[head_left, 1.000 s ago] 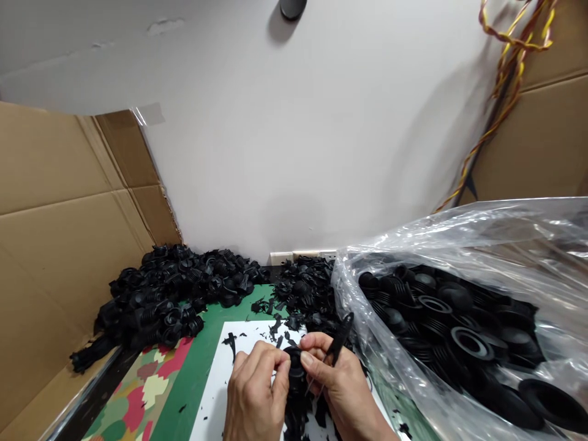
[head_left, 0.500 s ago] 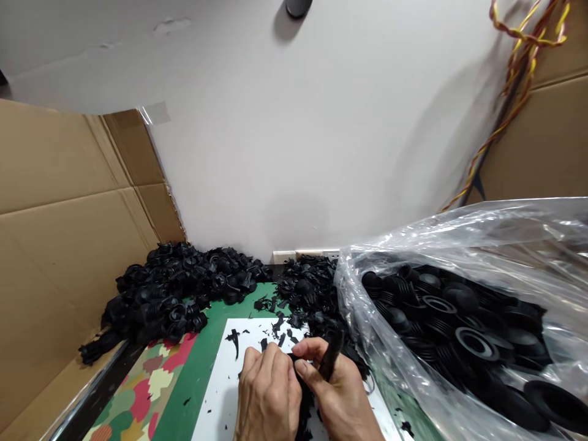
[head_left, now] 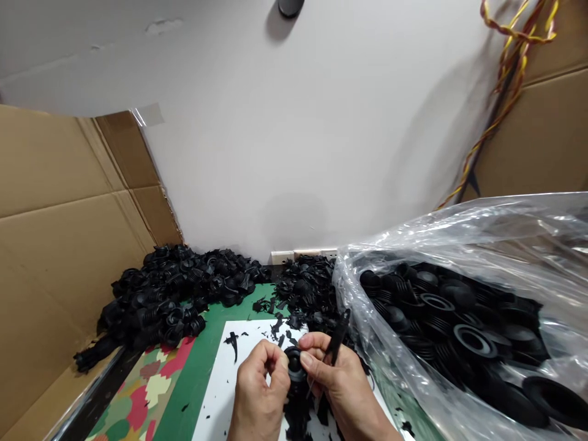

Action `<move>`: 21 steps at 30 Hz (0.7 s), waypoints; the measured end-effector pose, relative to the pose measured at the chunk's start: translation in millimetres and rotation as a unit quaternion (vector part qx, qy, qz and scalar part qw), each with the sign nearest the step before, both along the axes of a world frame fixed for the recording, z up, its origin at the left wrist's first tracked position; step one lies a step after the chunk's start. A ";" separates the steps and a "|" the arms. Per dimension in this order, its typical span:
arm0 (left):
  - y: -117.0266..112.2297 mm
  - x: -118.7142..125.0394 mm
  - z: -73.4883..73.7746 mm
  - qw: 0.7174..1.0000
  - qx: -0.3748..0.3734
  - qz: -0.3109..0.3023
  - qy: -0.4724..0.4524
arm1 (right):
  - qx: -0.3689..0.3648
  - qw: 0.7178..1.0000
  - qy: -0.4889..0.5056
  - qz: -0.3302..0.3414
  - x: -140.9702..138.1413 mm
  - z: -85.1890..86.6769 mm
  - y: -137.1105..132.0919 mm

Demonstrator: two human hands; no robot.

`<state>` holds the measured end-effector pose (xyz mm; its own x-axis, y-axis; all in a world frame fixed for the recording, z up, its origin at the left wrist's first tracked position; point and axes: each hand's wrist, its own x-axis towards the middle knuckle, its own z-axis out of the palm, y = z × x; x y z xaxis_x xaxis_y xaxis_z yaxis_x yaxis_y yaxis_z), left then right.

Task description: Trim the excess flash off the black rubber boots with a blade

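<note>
My left hand [head_left: 260, 392] and my right hand [head_left: 337, 383] meet over a white sheet [head_left: 220, 392] at the bottom middle. Between their fingertips sits a small black ribbed rubber part [head_left: 294, 367], pinched by both hands. My right hand also grips a thin black-handled tool [head_left: 339, 335] that sticks up and to the right past the knuckles. Black rubber scraps [head_left: 280, 327] lie scattered on the sheet around the hands.
A heap of black ribbed rubber parts [head_left: 174, 294] lies at the left by a cardboard wall [head_left: 59, 233]. A clear plastic bag [head_left: 463, 245] full of black rubber parts [head_left: 454, 331] fills the right. A green mat [head_left: 193, 373] and a twisted red-yellow cable [head_left: 500, 92] are also in view.
The rubber part between my fingertips shows its round end again after being covered by my left hand. The tool tip has tilted slightly. The hands stayed in the same spot.
</note>
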<state>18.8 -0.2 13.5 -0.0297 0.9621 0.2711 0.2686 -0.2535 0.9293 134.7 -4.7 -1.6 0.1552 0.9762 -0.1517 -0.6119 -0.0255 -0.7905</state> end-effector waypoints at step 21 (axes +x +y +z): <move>4.9 -9.2 8.8 0.992 -0.077 -0.025 -0.097 | 0.006 0.995 -0.090 -0.034 -4.0 -24.6 10.6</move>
<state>9.6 4.8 22.3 -0.0173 0.9933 0.1143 0.0717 -0.1128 0.9910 130.8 5.9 -26.2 0.2452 0.9639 -0.1042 -0.4597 0.0210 -0.8878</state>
